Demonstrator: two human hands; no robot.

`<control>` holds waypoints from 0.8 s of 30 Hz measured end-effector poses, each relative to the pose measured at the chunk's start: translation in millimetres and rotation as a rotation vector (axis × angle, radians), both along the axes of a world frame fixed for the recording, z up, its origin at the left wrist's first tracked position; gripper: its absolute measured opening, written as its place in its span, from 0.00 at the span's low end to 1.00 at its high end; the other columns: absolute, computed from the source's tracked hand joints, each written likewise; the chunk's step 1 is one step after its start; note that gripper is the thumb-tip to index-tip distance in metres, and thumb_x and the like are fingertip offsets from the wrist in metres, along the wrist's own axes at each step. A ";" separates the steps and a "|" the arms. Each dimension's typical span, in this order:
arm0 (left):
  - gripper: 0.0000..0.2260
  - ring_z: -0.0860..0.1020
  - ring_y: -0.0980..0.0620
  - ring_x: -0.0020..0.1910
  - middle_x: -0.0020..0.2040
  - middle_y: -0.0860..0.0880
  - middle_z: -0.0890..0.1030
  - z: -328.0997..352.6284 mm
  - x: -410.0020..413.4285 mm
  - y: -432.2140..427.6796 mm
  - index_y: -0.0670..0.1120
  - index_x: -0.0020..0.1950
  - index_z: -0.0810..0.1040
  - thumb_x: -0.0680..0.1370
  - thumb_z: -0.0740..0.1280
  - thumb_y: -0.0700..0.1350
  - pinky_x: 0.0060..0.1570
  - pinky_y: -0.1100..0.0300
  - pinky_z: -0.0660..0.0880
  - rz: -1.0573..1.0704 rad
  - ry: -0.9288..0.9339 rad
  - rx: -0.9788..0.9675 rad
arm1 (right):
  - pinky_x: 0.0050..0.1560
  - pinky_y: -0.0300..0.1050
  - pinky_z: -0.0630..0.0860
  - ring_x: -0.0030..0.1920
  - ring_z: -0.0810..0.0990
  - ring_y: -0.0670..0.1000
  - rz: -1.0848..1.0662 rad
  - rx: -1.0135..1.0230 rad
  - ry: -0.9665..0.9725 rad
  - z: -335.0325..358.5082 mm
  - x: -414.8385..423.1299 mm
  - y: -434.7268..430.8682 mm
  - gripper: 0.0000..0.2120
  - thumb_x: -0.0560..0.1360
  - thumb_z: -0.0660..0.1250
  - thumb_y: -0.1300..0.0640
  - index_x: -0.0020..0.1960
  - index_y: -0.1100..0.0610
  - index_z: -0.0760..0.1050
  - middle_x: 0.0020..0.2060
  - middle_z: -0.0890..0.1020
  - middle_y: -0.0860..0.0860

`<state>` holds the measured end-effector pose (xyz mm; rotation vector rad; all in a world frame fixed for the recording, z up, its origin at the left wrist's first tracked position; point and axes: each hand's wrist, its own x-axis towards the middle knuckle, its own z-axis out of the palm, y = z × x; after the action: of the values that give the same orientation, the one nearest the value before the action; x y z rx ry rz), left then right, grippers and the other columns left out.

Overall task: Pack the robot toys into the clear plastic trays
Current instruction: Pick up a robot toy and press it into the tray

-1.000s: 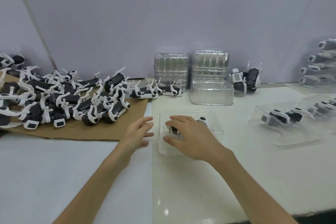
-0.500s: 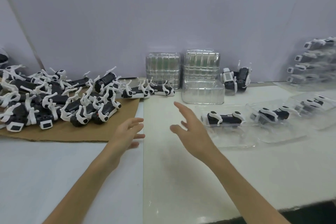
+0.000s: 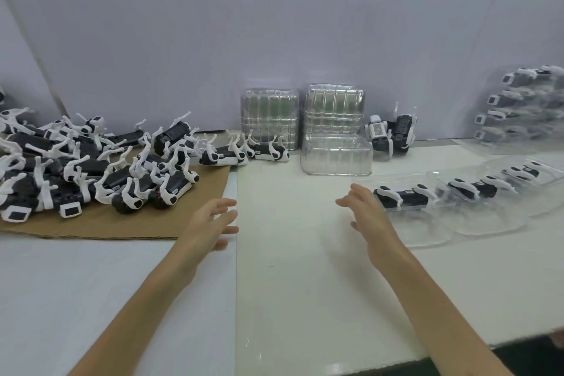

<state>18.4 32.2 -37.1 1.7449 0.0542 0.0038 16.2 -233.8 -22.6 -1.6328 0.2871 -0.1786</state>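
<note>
Several black-and-white robot toys [image 3: 91, 174] lie heaped on a brown cardboard sheet [image 3: 100, 224] at the left. My left hand [image 3: 210, 223] hovers open over the sheet's right edge, holding nothing. My right hand [image 3: 370, 217] is open, fingers spread, just left of a clear plastic tray [image 3: 427, 232] that holds one robot toy [image 3: 403, 197]. Two more filled trays [image 3: 488, 220] sit in a row to its right.
Two stacks of empty clear trays [image 3: 270, 117] stand against the back wall, with one low tray [image 3: 335, 159] in front. Two upright robot toys [image 3: 392, 134] stand beside them. Stacked filled trays [image 3: 525, 107] rise at the far right. The white table's front edge [image 3: 457, 342] is near.
My right hand slid the filled tray from the table's middle to the right, let go of it, and drew back a little. My left hand stayed open near the cardboard.
</note>
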 end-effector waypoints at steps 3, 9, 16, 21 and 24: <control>0.08 0.83 0.54 0.51 0.64 0.52 0.76 -0.5 0.3 0.0 0.54 0.60 0.78 0.82 0.65 0.46 0.47 0.57 0.77 0.001 0.002 0.008 | 0.70 0.53 0.67 0.67 0.71 0.50 -0.025 -0.019 0.022 0.0 8.4 -22.7 0.23 0.79 0.66 0.58 0.73 0.53 0.68 0.69 0.72 0.50; 0.07 0.83 0.54 0.50 0.62 0.54 0.77 -2.1 0.8 -0.2 0.54 0.59 0.78 0.82 0.65 0.46 0.48 0.57 0.78 -0.007 -0.010 0.019 | 0.57 0.49 0.70 0.64 0.73 0.53 -0.154 -0.044 0.020 -3.1 33.7 -69.4 0.17 0.79 0.65 0.60 0.67 0.54 0.73 0.65 0.76 0.52; 0.07 0.83 0.55 0.49 0.62 0.56 0.77 -4.1 1.6 0.5 0.56 0.57 0.78 0.82 0.65 0.46 0.46 0.59 0.78 -0.007 -0.019 0.039 | 0.50 0.45 0.70 0.55 0.77 0.54 -0.399 -0.029 -0.063 -11.4 70.0 -111.3 0.14 0.78 0.63 0.64 0.62 0.60 0.77 0.53 0.78 0.53; 0.06 0.83 0.55 0.48 0.62 0.54 0.77 -5.3 1.2 0.4 0.56 0.56 0.78 0.82 0.65 0.46 0.47 0.58 0.78 -0.014 -0.031 0.071 | 0.49 0.43 0.68 0.52 0.75 0.52 -0.435 -0.202 -0.038 -22.7 82.8 -104.9 0.15 0.77 0.64 0.63 0.62 0.59 0.77 0.58 0.80 0.55; 0.06 0.83 0.55 0.48 0.62 0.54 0.77 -5.6 1.1 -1.0 0.56 0.57 0.77 0.82 0.65 0.46 0.46 0.60 0.77 -0.023 -0.035 0.076 | 0.56 0.42 0.68 0.61 0.76 0.54 -0.271 -0.372 -0.106 -18.9 91.1 -80.6 0.16 0.77 0.65 0.63 0.65 0.57 0.76 0.64 0.79 0.55</control>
<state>19.5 31.2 -42.7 1.8211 0.0085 0.0204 107.2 -314.4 -41.6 -1.9397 0.4114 -0.5504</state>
